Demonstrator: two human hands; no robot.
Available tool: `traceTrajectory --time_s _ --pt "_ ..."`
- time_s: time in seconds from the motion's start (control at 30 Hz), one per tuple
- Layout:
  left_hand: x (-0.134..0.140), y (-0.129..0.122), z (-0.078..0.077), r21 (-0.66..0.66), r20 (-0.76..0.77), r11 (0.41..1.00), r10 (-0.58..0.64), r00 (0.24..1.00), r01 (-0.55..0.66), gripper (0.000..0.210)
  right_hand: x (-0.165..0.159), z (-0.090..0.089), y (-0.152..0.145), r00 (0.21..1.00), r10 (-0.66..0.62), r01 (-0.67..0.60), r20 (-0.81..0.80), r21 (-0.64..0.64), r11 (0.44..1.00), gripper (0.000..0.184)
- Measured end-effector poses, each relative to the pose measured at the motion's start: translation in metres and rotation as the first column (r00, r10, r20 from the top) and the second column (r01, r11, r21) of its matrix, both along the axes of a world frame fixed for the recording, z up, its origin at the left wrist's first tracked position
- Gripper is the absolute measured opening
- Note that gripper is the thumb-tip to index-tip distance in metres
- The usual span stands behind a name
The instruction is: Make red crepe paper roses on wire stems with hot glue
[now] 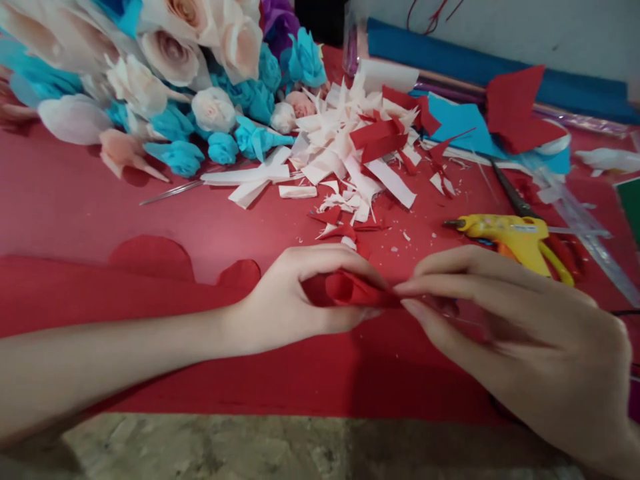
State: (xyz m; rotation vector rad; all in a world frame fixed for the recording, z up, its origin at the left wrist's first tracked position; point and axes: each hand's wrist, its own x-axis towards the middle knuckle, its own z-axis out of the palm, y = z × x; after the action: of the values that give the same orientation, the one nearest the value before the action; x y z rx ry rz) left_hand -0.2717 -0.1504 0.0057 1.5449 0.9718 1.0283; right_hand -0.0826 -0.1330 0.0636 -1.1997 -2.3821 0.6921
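A rolled red paper flower (350, 288) lies sideways between my two hands, its rounded end to the left and its narrow end to the right. My left hand (310, 293) curves round it, thumb below and fingers above, closed on the narrow part. With thumb and fingertips, my right hand (520, 327) pinches the tapered tip. Just left of my left hand lie a small rounded red paper piece (240, 274) and a larger rounded red piece (153, 259).
Blue, white and peach paper flowers (215, 110) crowd the back left. White and red paper scraps (345, 147) are heaped centrally. A yellow glue gun (515, 233) lies beyond my right hand, near dark-bladed scissors (510, 190). The red table's (300, 383) front edge is close.
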Motion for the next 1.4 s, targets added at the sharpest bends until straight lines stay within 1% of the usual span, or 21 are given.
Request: traceTrajectory --time_s 0.1,0.17,0.23,0.3,0.33,0.4,0.43,0.5,0.6,0.7,0.77,0.83,0.9,0.93,1.07,1.2,1.4 --pt "0.0 0.001 0.001 -0.009 0.03 1.0 -0.009 1.0 0.009 0.017 -0.001 0.0 0.001 1.0 -0.004 0.004 -0.005 -0.049 0.999 0.011" --pt "0.001 0.002 0.003 -0.07 0.063 0.998 0.015 0.998 -0.011 0.017 -0.001 0.001 0.004 0.999 -0.03 0.026 -0.023 -0.133 0.991 0.01" --pt "0.002 0.003 0.004 -0.163 0.105 0.986 0.059 0.993 -0.041 0.015 0.0 -0.001 0.008 0.994 -0.088 0.069 -0.063 -0.251 0.966 0.009" --pt "0.002 0.004 0.005 -0.26 0.161 0.963 0.109 0.981 -0.064 0.013 0.003 -0.004 0.011 0.973 -0.16 0.077 -0.169 -0.416 0.906 0.01" --pt "0.003 0.004 0.006 -0.303 0.197 0.951 0.131 0.972 -0.067 0.012 0.004 -0.006 0.013 0.949 -0.197 0.049 -0.246 -0.503 0.863 0.011" --pt "0.003 0.005 0.007 -0.384 0.282 0.922 0.169 0.944 -0.051 0.011 0.007 -0.009 0.016 0.878 -0.274 -0.049 -0.392 -0.644 0.764 0.012" --pt "0.003 0.006 0.008 -0.418 0.322 0.908 0.179 0.93 -0.03 0.01 0.008 -0.01 0.017 0.841 -0.308 -0.101 -0.445 -0.688 0.719 0.013" --pt "0.003 0.007 0.011 -0.466 0.388 0.884 0.188 0.902 0.016 0.01 0.008 -0.01 0.019 0.781 -0.372 -0.165 -0.502 -0.74 0.652 0.013" --pt "0.002 0.008 0.017 -0.499 0.437 0.865 0.191 0.879 0.061 0.011 0.008 -0.006 0.021 0.722 -0.438 -0.236 -0.535 -0.787 0.57 0.013" --pt "0.002 0.008 0.02 -0.505 0.453 0.858 0.176 0.874 0.089 0.01 0.008 -0.003 0.022 0.685 -0.496 -0.289 -0.533 -0.825 0.486 0.013" --pt "0.002 0.007 0.022 -0.499 0.471 0.857 0.143 0.87 0.13 0.007 0.008 -0.004 0.023 0.662 -0.525 -0.322 -0.535 -0.836 0.445 0.011" --pt "0.002 0.005 0.024 -0.492 0.497 0.853 0.111 0.86 0.175 0.006 0.009 -0.006 0.023 0.659 -0.528 -0.353 -0.536 -0.84 0.412 0.007" --pt "0.003 0.004 0.026 -0.494 0.506 0.849 0.105 0.856 0.187 0.007 0.009 -0.007 0.023 0.671 -0.517 -0.367 -0.532 -0.843 0.392 0.003" --pt "0.003 0.003 0.026 -0.499 0.5 0.848 0.113 0.858 0.179 0.008 0.01 -0.008 0.023 0.676 -0.51 -0.368 -0.532 -0.843 0.392 0.001" --pt "0.005 0.003 0.027 -0.525 0.469 0.84 0.148 0.871 0.14 0.01 0.011 -0.009 0.023 0.657 -0.499 -0.378 -0.565 -0.82 0.43 0.008" --pt "0.006 0.002 0.026 -0.519 0.469 0.841 0.13 0.874 0.154 0.01 0.012 -0.009 0.023 0.626 -0.503 -0.391 -0.596 -0.798 0.46 0.011" --pt "0.005 0.001 0.023 -0.498 0.503 0.842 0.083 0.861 0.209 0.006 0.012 -0.01 0.024 0.611 -0.515 -0.396 -0.602 -0.795 0.46 0.013"
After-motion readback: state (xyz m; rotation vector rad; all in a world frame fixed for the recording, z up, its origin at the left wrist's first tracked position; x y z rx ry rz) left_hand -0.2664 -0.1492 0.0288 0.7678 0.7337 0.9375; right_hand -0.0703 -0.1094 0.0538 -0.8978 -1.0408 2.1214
